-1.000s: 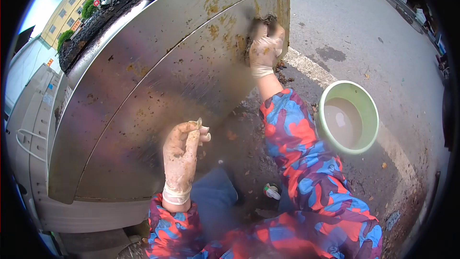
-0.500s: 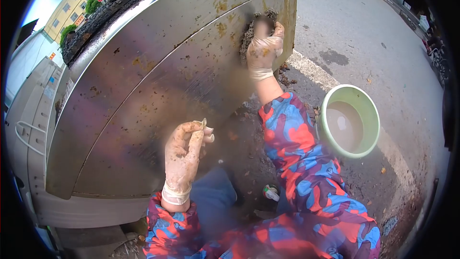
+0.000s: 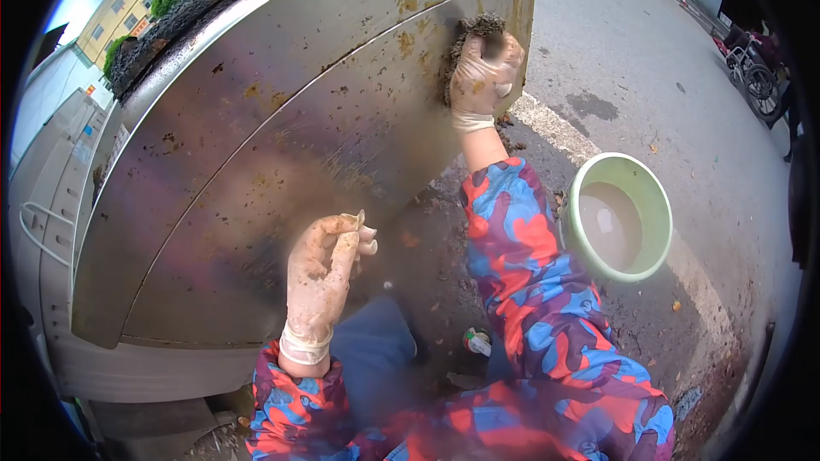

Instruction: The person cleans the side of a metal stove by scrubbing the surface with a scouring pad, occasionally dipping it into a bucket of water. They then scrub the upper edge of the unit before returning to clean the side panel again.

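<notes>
My right hand (image 3: 483,85), in a pale, dirt-marked glove, grips a grey, matted steel wool scourer (image 3: 483,26). It presses the scourer against the upper right part of a stained metal panel (image 3: 256,205). Brown and yellowish grime spots the panel, and a seam line curves across it. My left hand (image 3: 318,277), also gloved, hovers in front of the panel's lower part, thumb and forefinger pinched together. Loose glove material sticks out at its fingertips, and I see no object in it.
A light green bucket (image 3: 662,213) of murky water stands on the pavement to the right. A small can-like item (image 3: 477,341) lies on the ground near my legs. Black crusted material (image 3: 184,26) lines the panel's top edge. A wheelchair (image 3: 756,77) stands at the far right.
My right hand has shifted slightly right with the scourer and its wrist has turned. The left hand keeps its pinched pose. The whole view has swung a little.
</notes>
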A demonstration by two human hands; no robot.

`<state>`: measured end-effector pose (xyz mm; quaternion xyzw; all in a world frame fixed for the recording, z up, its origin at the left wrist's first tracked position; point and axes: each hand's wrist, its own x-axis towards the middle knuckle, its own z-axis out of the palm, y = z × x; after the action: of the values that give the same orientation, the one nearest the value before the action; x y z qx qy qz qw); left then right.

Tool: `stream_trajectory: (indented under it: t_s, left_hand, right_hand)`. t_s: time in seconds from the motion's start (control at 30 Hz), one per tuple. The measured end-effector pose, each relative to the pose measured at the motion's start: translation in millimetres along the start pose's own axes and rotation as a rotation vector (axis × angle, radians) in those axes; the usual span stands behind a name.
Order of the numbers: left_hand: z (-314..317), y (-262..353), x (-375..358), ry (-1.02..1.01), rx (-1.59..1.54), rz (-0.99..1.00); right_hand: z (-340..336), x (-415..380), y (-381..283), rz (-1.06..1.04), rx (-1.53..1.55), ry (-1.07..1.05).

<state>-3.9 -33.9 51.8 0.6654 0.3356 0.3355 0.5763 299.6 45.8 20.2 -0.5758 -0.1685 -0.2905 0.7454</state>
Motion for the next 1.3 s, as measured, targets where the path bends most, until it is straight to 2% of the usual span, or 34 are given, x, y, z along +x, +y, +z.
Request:
stream_trajectory:
  t_s: [0.07,0.1,0.17,0.2,0.23,0.3,0.37,0.43,0.5,0.57,0.6,0.63,0.7,0.77,0.83,0.9,0.93,0.97,1.03,1.07,1.1,1.17,1.2,1.23,1.3]
  left_hand:
    - [0.4,-1.6,-2.0,0.007,0.003,-0.012]
    - [0.8,-2.7,-1.5,0.006,0.006,-0.028]
    - [4.6,-5.2,-2.8,-0.021,0.012,0.0]
    - [6.5,-4.5,-3.1,-0.042,0.009,0.004]
    - [8.2,-4.3,-3.5,-0.06,0.003,0.008]
    - [9.7,-2.5,-1.6,-0.065,0.012,0.014]
    - [8.6,-1.6,1.6,-0.056,0.026,0.032]
    - [7.9,-4.5,1.3,-0.057,0.024,0.051]
    - [9.6,-3.0,-2.6,-0.056,0.042,0.019]
    - [12.8,-1.1,-1.2,-0.062,0.058,-0.018]
    - [13.1,-0.4,-1.5,-0.071,0.059,-0.017]
    - [13.7,-0.9,-1.0,-0.08,0.058,-0.013]
    - [12.9,-2.7,1.6,-0.078,0.039,0.014]
    - [11.9,-0.6,3.3,-0.068,0.02,0.001]
    - [12.6,-1.9,3.6,-0.066,0.039,-0.011]
    - [14.9,-1.9,4.5,-0.075,0.058,-0.019]
    - [15.9,-2.7,4.3,-0.081,0.053,-0.024]
    - [16.2,-3.8,3.5,-0.083,0.048,-0.033]
    - [17.6,-3.4,2.4,-0.083,0.049,-0.012]
    - [18.0,-2.9,2.3,-0.085,0.051,0.016]
    - [17.2,-3.1,3.5,-0.081,0.05,0.018]
    - [14.8,-3.9,5.4,-0.072,0.073,0.016]
    - [14.4,-5.6,6.2,-0.073,0.075,0.018]
    - [14.4,-7.7,7.3,-0.066,0.092,0.007]
    - [12.8,-6.7,5.9,-0.056,0.114,0.0]
  right_hand:
    - [-1.8,11.7,24.6,0.196,-0.044,0.055]
    - [-0.8,13.5,27.5,0.433,0.217,0.017]
    - [-0.8,1.6,-2.2,0.237,0.151,-0.032]
    - [-4.0,-9.0,-28.6,0.003,0.071,-0.037]
    - [-11.4,-18.0,-54.7,-0.125,0.166,-0.102]
    - [-4.9,-21.1,-44.0,-0.362,0.207,-0.086]
    - [2.9,-7.6,-22.7,-0.033,0.112,-0.001]
    - [1.6,10.4,5.3,0.092,-0.038,0.009]
    - [6.0,17.4,36.1,0.341,0.182,0.036]
    - [0.3,8.5,-9.0,0.314,0.11,0.03]
    - [-1.0,-0.9,-28.5,0.098,0.026,-0.018]
    - [-4.4,-9.1,-49.1,-0.023,0.087,-0.061]
    - [2.2,-8.3,-33.9,-0.066,0.146,-0.037]
    - [11.6,6.8,1.0,0.091,0.139,0.031]
    - [2.8,14.5,8.4,0.065,0.049,0.03]
    - [-1.8,20.3,8.4,0.288,0.021,0.029]
    - [-1.0,13.2,1.0,0.201,-0.029,0.043]
    - [-1.0,8.2,-24.1,0.184,0.075,-0.007]
    - [-2.4,-8.5,-55.8,-0.118,0.091,-0.061]
    - [0.9,-10.5,-51.1,-0.224,0.146,-0.011]
    - [4.4,-8.8,-44.6,-0.225,0.15,-0.014]
    - [7.2,0.6,-28.0,0.049,0.162,0.043]
    - [6.1,3.3,-18.2,-0.058,0.04,0.051]
    - [3.5,7.8,-10.9,-0.058,0.038,0.057]
    - [-0.4,14.4,-6.6,0.113,-0.074,0.017]
